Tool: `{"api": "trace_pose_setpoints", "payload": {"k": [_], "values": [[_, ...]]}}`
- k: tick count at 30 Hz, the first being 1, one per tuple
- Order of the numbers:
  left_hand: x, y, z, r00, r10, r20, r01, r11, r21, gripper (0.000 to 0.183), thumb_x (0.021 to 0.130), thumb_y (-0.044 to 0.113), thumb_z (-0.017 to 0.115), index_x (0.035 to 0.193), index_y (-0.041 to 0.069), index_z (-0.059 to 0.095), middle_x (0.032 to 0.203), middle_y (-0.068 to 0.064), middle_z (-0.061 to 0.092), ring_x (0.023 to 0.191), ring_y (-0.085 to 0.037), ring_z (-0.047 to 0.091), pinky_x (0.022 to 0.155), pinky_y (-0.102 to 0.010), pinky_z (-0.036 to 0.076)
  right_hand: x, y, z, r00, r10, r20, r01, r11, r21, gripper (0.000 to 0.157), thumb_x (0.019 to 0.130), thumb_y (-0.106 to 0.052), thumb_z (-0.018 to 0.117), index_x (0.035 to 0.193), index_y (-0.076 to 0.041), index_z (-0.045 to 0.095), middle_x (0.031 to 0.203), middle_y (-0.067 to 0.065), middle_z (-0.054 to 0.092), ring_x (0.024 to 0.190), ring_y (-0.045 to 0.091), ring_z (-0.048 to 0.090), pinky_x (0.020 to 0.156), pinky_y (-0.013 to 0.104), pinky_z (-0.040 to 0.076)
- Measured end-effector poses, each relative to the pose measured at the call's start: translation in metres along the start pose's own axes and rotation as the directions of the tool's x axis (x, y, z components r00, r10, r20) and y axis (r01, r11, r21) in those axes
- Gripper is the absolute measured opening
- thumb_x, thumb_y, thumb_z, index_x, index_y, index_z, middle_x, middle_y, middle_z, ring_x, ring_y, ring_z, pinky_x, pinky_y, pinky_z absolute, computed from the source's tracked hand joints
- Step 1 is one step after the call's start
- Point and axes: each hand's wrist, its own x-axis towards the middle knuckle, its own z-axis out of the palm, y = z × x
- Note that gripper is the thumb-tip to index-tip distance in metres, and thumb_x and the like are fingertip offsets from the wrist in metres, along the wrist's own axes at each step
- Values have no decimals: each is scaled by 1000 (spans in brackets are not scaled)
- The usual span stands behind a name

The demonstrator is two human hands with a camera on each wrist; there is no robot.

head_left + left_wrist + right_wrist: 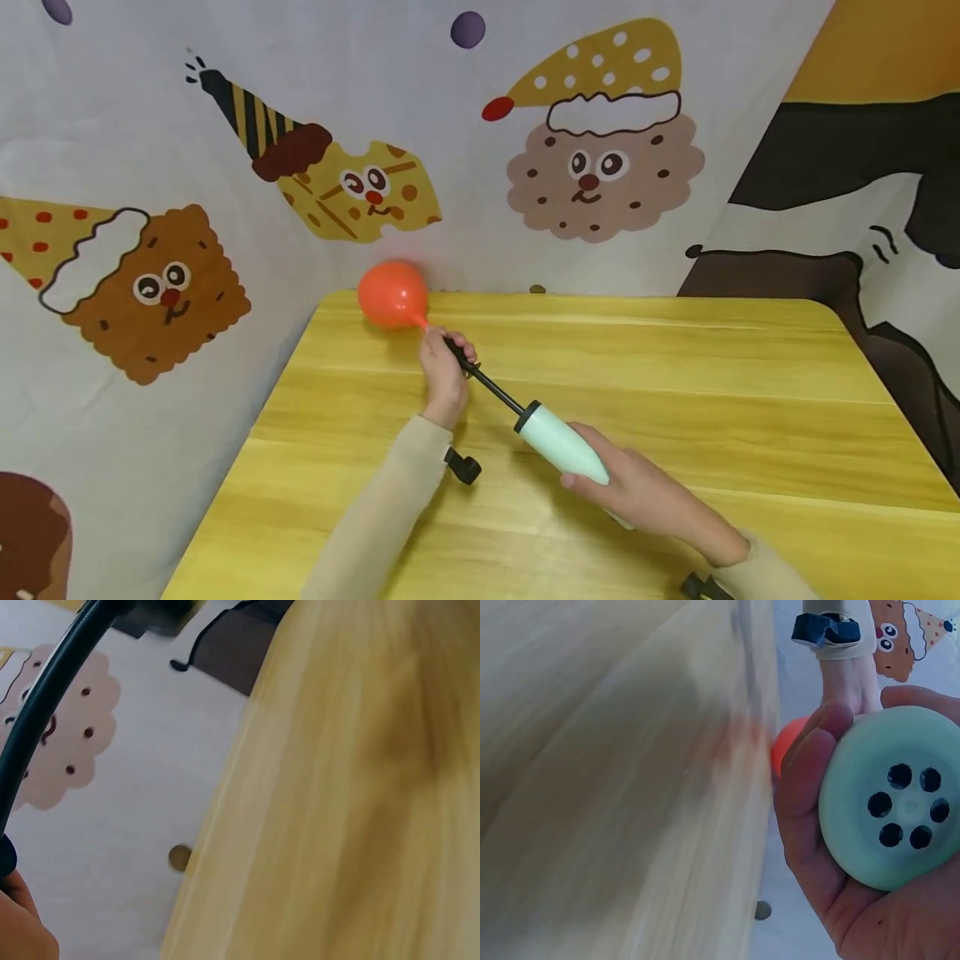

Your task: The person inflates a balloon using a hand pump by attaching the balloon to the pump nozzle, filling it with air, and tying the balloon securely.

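A small inflated red balloon (392,294) sits at the far left of the table, its neck running into my left hand (444,367). That hand pinches the neck at the black nozzle end (454,348) of a hand balloon pump. From there a black rod (498,392) slants down to the pump's mint-green barrel (561,446), which my right hand (645,492) grips from behind. In the right wrist view, fingers wrap round the barrel's holed end cap (911,806). Only the edge of my left hand (26,930) shows in the left wrist view, beside the dark rod (52,697).
The wooden table (750,400) spreads under both hands, its far edge against a white wall cloth (450,100) printed with cartoon biscuits in party hats. A black strap-on camera (462,467) juts from the left sleeve, another (701,587) from the right.
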Motion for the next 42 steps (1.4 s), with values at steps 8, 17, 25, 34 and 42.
{"api": "trace_pose_setpoints", "payload": {"k": [8, 17, 25, 34, 42], "values": [[-22, -16, 15, 996, -67, 65, 65, 998, 21, 34, 115, 22, 28, 91, 9, 47, 69, -1, 54, 51, -11, 52, 49, -22, 45, 24, -10, 6, 998, 37, -41, -36, 999, 38, 73, 100, -52, 65, 159, -23, 34, 93, 10, 64, 55, 15, 60, 46, 34, 52], [-24, -16, 23, 990, -94, 107, 95, 996, 2, 35, 115, 28, 31, 89, 11, 47, 69, 1, 51, 51, -10, 48, 49, -21, 43, 42, -21, 9, 998, -7, -61, 14, 995, 101, 70, 102, -45, 64, 159, -17, 34, 107, 16, 65, 64, 25, 65, 48, 34, 55], [-7, -4, 31, 989, -52, 139, 53, 999, -7, 36, 115, 24, 31, 86, 10, 47, 67, -1, 51, 48, -11, 48, 46, -22, 43, 30, -21, 7, 995, 30, -91, -18, 990, 137, 69, 102, -45, 64, 160, -25, 32, 103, 14, 65, 66, 25, 64, 49, 35, 55], [24, 32, 14, 999, 17, 41, -15, 998, -61, 35, 115, 23, 31, 85, 11, 45, 63, 0, 51, 45, -11, 49, 42, -21, 42, -5, -12, -1, 1000, -10, -26, 12, 996, 91, 64, 104, -41, 63, 159, -29, 32, 107, 11, 63, 64, 19, 63, 50, 34, 54], [28, 33, 4, 1000, 8, -2, -8, 993, -115, 35, 115, 25, 31, 85, 13, 44, 64, 1, 48, 47, -10, 45, 42, -20, 38, -8, -8, 1, 999, -44, -26, 45, 998, 51, 63, 104, -41, 63, 159, -27, 35, 117, 10, 64, 77, 17, 64, 57, 32, 54]]}}
